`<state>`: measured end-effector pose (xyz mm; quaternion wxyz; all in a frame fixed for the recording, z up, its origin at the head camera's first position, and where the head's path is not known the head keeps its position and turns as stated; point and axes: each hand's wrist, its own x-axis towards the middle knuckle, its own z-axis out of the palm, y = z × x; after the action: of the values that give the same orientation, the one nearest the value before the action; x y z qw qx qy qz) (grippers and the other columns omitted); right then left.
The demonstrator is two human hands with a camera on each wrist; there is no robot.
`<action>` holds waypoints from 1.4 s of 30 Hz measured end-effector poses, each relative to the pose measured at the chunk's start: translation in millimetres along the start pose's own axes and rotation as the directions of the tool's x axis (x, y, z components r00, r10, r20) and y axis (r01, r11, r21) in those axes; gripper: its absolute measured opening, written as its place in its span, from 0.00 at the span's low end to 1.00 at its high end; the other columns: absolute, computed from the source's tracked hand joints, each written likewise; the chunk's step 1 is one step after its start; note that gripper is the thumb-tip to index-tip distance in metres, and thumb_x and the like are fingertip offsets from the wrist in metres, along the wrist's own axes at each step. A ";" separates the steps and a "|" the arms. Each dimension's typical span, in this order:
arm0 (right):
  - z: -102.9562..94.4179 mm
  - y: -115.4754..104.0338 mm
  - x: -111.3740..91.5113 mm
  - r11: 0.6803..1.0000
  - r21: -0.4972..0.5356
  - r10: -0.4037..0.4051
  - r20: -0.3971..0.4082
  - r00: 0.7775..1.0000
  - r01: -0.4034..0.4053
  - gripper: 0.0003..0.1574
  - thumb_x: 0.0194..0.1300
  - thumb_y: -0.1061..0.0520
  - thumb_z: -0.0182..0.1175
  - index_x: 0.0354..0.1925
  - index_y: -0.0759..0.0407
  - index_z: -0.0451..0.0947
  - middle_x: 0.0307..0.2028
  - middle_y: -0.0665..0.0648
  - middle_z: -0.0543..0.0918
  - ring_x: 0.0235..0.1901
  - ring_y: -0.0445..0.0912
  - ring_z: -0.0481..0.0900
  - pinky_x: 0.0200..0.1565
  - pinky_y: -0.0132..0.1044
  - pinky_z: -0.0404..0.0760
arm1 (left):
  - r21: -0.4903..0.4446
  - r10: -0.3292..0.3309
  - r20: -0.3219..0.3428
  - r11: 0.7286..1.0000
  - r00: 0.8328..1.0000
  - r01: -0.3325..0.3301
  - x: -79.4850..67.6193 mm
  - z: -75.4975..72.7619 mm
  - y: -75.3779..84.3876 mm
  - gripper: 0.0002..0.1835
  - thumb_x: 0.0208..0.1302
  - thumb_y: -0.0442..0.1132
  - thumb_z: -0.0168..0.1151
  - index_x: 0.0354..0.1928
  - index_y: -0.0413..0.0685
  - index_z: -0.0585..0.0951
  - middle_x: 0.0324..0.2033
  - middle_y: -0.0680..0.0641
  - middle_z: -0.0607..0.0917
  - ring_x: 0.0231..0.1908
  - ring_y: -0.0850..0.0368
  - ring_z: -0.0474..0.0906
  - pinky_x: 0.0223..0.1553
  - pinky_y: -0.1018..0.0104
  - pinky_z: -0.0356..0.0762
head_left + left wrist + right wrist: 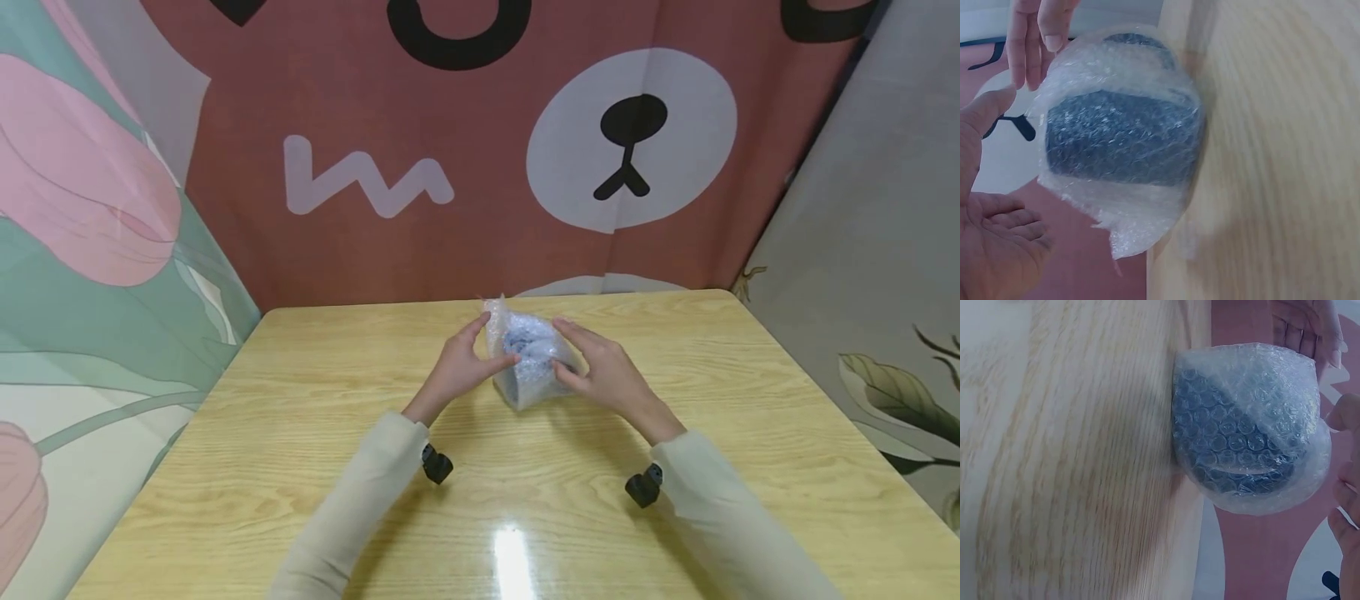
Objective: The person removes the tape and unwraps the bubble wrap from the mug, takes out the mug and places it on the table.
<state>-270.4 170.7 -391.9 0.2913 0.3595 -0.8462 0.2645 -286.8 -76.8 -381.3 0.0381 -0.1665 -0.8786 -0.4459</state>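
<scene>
A mug-shaped dark blue item in bubble wrap (pixel 534 354) stands on the table between the two hands. In the left wrist view the bubble-wrapped mug (pixel 1124 137) shows a curved dark part at one end. Clear folds of wrap cover its outline in the right wrist view (pixel 1244 428). My left hand (pixel 467 360) spreads its thumb and fingers at the left side, fingertips close to the loose flap. At the right side, my right hand (pixel 606 367) has fingertips at the top edge and its thumb at the front. Neither hand's fingers are curled round the package.
The pale wood-grain table (pixel 300 400) reaches back to a reddish-brown cloth (pixel 375 250) with a cartoon face. Floral cloths hang at both sides. A small black camera sits at each sleeve cuff, and a bright reflection lies on the table near the front.
</scene>
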 end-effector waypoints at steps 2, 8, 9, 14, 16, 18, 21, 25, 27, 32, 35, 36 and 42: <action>0.7 0.4 -0.4 0.999 -0.025 -0.030 0.006 1.000 0.030 0.37 0.57 0.59 0.68 0.63 0.68 0.71 0.58 0.67 0.76 0.56 0.60 0.75 0.50 0.55 0.77 | 0.003 -0.021 0.027 1.000 0.999 0.021 -2.2 2.7 -0.5 0.52 0.54 0.57 0.72 0.74 0.43 0.58 0.69 0.39 0.63 0.67 0.43 0.59 0.63 0.47 0.61; 1.7 0.6 0.4 0.995 -0.067 -0.074 0.006 0.997 0.074 0.34 0.56 0.59 0.68 0.61 0.68 0.73 0.57 0.66 0.78 0.54 0.60 0.77 0.47 0.54 0.78 | -0.028 -0.048 0.065 0.998 0.997 0.050 -5.6 10.7 -1.4 0.53 0.53 0.58 0.72 0.74 0.44 0.57 0.69 0.39 0.64 0.67 0.43 0.60 0.63 0.47 0.61; 1.4 0.4 0.7 0.995 -0.071 -0.076 0.008 0.997 0.077 0.34 0.56 0.59 0.68 0.61 0.68 0.73 0.56 0.66 0.78 0.54 0.60 0.77 0.47 0.54 0.78 | -0.034 -0.051 0.071 0.998 0.996 0.053 -6.1 11.8 -1.0 0.53 0.53 0.58 0.72 0.74 0.44 0.57 0.69 0.39 0.64 0.67 0.43 0.59 0.63 0.47 0.61; -0.8 -0.8 2.5 0.991 -0.102 -0.082 0.033 0.996 0.085 0.30 0.58 0.58 0.66 0.58 0.68 0.76 0.54 0.65 0.79 0.51 0.59 0.79 0.44 0.52 0.80 | -0.060 -0.052 0.097 0.997 0.994 0.058 -6.9 16.8 2.2 0.53 0.53 0.56 0.73 0.75 0.44 0.56 0.69 0.39 0.62 0.68 0.44 0.57 0.64 0.48 0.59; -1.6 -1.1 3.0 0.989 -0.119 -0.083 0.044 0.996 0.087 0.29 0.58 0.58 0.65 0.57 0.68 0.77 0.53 0.65 0.80 0.49 0.59 0.80 0.41 0.51 0.81 | -0.058 -0.050 0.101 0.997 0.994 0.056 -6.1 18.9 2.4 0.53 0.53 0.56 0.73 0.75 0.44 0.56 0.70 0.40 0.62 0.69 0.44 0.57 0.64 0.49 0.59; -1.8 -1.4 3.8 0.987 -0.138 -0.081 0.054 0.995 0.088 0.27 0.58 0.58 0.65 0.55 0.67 0.78 0.52 0.65 0.81 0.46 0.58 0.82 0.38 0.50 0.82 | -0.057 -0.048 0.101 0.997 0.994 0.054 -4.6 20.8 1.8 0.53 0.54 0.56 0.72 0.75 0.45 0.55 0.70 0.41 0.61 0.69 0.45 0.57 0.64 0.48 0.59; -1.8 -1.8 4.8 0.984 -0.157 -0.071 0.074 0.995 0.082 0.25 0.58 0.59 0.65 0.54 0.67 0.80 0.50 0.65 0.82 0.43 0.57 0.83 0.36 0.48 0.83 | -0.062 -0.049 0.093 0.997 0.994 0.055 -2.1 22.9 -0.2 0.53 0.54 0.56 0.73 0.75 0.46 0.55 0.71 0.41 0.61 0.69 0.45 0.57 0.64 0.49 0.59; -1.2 -2.3 5.7 0.982 -0.171 -0.061 0.094 0.994 0.077 0.23 0.58 0.60 0.64 0.53 0.66 0.81 0.48 0.64 0.83 0.43 0.57 0.84 0.35 0.48 0.83 | -0.074 -0.058 0.090 0.995 0.994 0.064 0.0 23.9 -3.2 0.53 0.53 0.56 0.73 0.75 0.48 0.56 0.70 0.42 0.61 0.69 0.46 0.57 0.64 0.49 0.60; -1.0 -2.5 6.0 0.981 -0.176 -0.065 0.094 0.993 0.081 0.23 0.58 0.60 0.64 0.52 0.65 0.81 0.48 0.64 0.83 0.43 0.57 0.84 0.33 0.48 0.83 | -0.077 -0.058 0.095 0.995 0.994 0.065 0.6 24.2 -4.7 0.53 0.53 0.57 0.73 0.75 0.49 0.56 0.71 0.43 0.61 0.69 0.46 0.57 0.63 0.49 0.61; 0.8 -2.0 6.8 0.975 -0.192 -0.100 0.084 0.991 0.114 0.21 0.56 0.61 0.65 0.50 0.65 0.83 0.46 0.64 0.84 0.40 0.56 0.85 0.29 0.45 0.82 | -0.115 -0.048 0.102 0.992 0.994 0.059 0.1 23.8 -6.7 0.52 0.54 0.55 0.73 0.75 0.47 0.57 0.71 0.43 0.61 0.68 0.47 0.59 0.62 0.53 0.64; 2.3 -0.4 6.7 0.968 -0.208 -0.126 0.078 0.989 0.140 0.20 0.56 0.62 0.66 0.49 0.65 0.83 0.45 0.63 0.85 0.38 0.55 0.85 0.27 0.43 0.82 | -0.145 -0.038 0.087 0.988 0.995 0.051 -0.8 24.5 -5.7 0.51 0.54 0.52 0.74 0.74 0.43 0.58 0.70 0.41 0.63 0.67 0.46 0.61 0.62 0.54 0.64; 2.5 -0.1 6.7 0.966 -0.213 -0.136 0.074 0.988 0.149 0.20 0.56 0.63 0.66 0.48 0.65 0.83 0.44 0.63 0.85 0.38 0.55 0.85 0.26 0.43 0.82 | -0.152 -0.034 0.081 0.987 0.996 0.047 -1.5 24.8 -4.6 0.51 0.54 0.51 0.75 0.74 0.42 0.58 0.69 0.41 0.63 0.67 0.45 0.62 0.62 0.54 0.64; 1.5 2.9 6.3 0.955 -0.231 -0.180 0.059 0.982 0.189 0.20 0.54 0.65 0.69 0.47 0.65 0.84 0.42 0.64 0.85 0.35 0.54 0.85 0.25 0.42 0.81 | -0.107 -0.039 0.032 0.993 0.999 0.042 -5.3 28.2 3.2 0.52 0.51 0.52 0.76 0.72 0.36 0.60 0.67 0.37 0.67 0.65 0.44 0.65 0.61 0.55 0.66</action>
<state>-276.7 168.6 -389.3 0.3391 0.4047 -0.8396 0.1273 -278.5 -54.0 -396.9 0.0068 -0.1573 -0.8569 -0.4909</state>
